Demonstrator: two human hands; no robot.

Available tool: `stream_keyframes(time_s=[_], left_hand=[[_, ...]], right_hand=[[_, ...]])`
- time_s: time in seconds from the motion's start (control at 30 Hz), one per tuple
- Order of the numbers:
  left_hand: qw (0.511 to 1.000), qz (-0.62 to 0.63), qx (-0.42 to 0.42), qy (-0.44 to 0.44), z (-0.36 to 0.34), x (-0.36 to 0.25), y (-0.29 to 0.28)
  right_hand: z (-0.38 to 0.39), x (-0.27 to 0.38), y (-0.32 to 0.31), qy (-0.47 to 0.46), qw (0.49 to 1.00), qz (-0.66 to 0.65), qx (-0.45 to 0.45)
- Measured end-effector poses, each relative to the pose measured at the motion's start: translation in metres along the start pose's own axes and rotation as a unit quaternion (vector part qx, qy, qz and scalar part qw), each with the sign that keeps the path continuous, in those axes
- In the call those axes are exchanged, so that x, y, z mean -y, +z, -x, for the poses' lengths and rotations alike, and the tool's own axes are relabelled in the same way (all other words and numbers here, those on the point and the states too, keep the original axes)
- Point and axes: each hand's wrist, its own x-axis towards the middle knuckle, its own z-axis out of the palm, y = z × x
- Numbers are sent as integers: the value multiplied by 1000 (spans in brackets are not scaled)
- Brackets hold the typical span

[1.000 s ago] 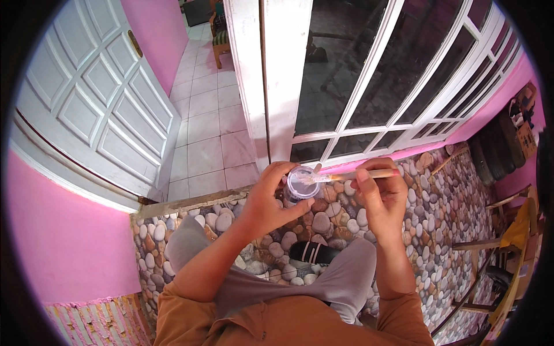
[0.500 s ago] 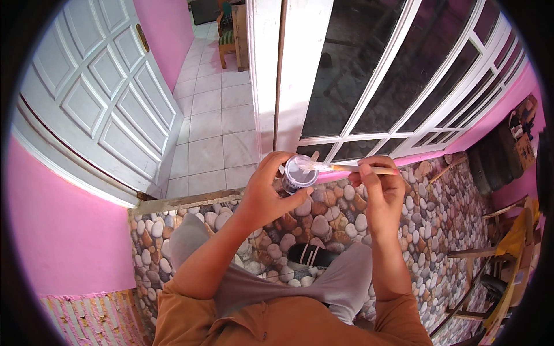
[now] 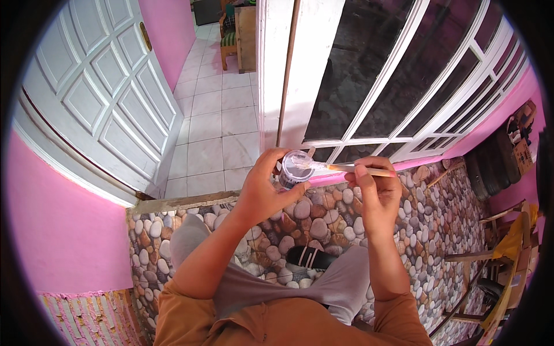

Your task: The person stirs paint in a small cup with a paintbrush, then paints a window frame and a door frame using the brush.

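Observation:
My left hand [image 3: 262, 187] is wrapped round a small clear plastic cup [image 3: 293, 180], its mouth tilted up toward me. Whitish stuff coats the cup's inside. Between the thumb and fingers of my right hand [image 3: 378, 187] is a thin paintbrush [image 3: 346, 168], held nearly level. Its white-smeared bristles lie at the cup's mouth, over the rim. A short flat stick end [image 3: 311, 151] shows just behind the cup; what it belongs to is hidden.
Ahead stands a white window frame [image 3: 291, 121] with dark panes. A white panelled door [image 3: 109, 98] is open at the left, with a tiled floor [image 3: 205, 155] beyond. Tyres [image 3: 490, 167] and wooden furniture [image 3: 513, 248] are at the right. Pebble-patterned flooring [image 3: 323, 228] lies below.
The brush has moved slightly left and its bristles sit further into the cup's mouth. Both hands have shifted a little left in view, and the view itself has moved slightly.

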Motion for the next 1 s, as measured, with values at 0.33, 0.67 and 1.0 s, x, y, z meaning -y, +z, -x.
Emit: stream_keyframes(time_s=[0.33,0.67,1.0], left_hand=[[1000,-2,5,12,-1,-1,2],[1000,-10,21,18,2,-4,4],[999,14,35,-5,6,-9,12]], right_hand=[[-4,1,4,-48,998,48,4],[-1,-4,5,-27,997,73,10],[-21,-6,-10,71,996,55,28]])
